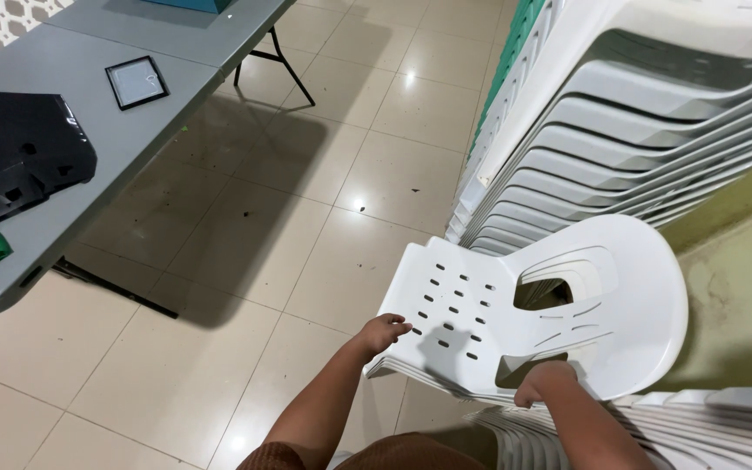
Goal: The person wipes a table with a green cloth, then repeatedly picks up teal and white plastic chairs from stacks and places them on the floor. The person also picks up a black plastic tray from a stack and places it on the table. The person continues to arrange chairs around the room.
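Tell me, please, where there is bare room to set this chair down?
Bare floor lies between the grey table and the chair both hands grip. The right is crowded: chair stacks against the wall.

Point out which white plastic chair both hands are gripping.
The top chair of the near stack: left hand on its seat edge, right hand on its side.
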